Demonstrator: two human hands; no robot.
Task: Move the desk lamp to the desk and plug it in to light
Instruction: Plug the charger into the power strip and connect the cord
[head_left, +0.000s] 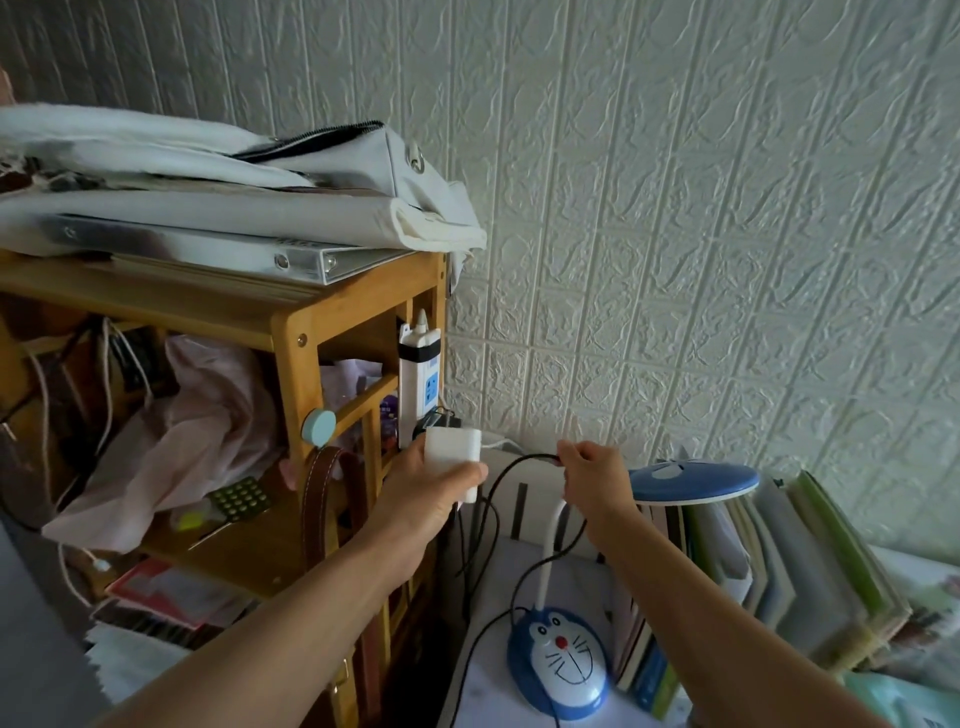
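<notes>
Beside the wooden shelf (291, 332), the desk lamp (561, 670) already stands on the white surface (483, 691), next to a row of books (810, 571); the plugging-in is the step in hand. The left hand (421, 493) is wrapped around a white adapter (451, 457) just below the power strip (420, 379); the right hand (589, 470) pinches the black cord (519, 465) (its plug hidden); next, I'd judge, the plug must find a free socket.

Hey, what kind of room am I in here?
Probably a home study corner or bedroom: a cartoon desk lamp stands on a desk beside a row of books, next to a cluttered wooden shelf against a textured wall.
</notes>
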